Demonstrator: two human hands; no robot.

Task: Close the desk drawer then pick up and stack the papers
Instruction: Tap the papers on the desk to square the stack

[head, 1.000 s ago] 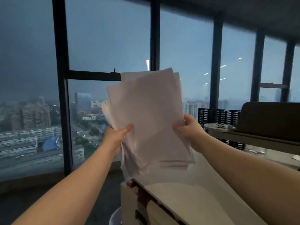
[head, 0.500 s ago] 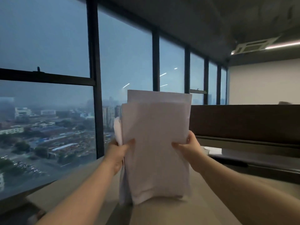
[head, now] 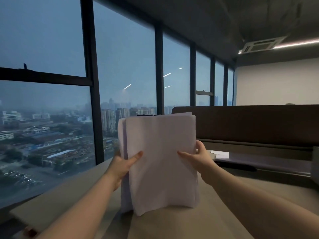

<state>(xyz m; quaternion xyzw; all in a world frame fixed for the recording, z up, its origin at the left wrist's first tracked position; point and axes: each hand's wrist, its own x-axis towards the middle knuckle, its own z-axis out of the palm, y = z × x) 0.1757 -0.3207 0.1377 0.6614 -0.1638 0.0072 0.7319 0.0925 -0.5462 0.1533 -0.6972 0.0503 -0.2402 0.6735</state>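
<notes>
- Right now left hand (head: pixel 123 163) grips the left edge of the papers (head: pixel 160 161), thumb across the front sheet, fingers hidden behind.
- Right hand (head: pixel 198 156) grips the right edge the same way, thumb on the front, fingers wrapped round the back.
- Papers stand upright on their bottom edge on the desk (head: pixel 224 213), near its window-side edge; bottom corners splay and curl where they meet the surface.
- Edges not flush: a few sheets stick out on the left and along the top.
- Handling, my read: light, floppy, slick sheet-on-sheet. Loose grip lets them fan or slide out; hard pinch creases them. Hold at mid-height on both side edges, as now, and tap the bottom edge on the desk to square up.
- Front sheet looks blank; no print, label or brand readable anywhere.
- Drawer not in view, can't tell if it is closed.
- Further out: dark partition (head: pixel 250 125) along the desk's far edge, a small white slip (head: pixel 220 153) below it, windows (head: pixel 126 66) to the left.
</notes>
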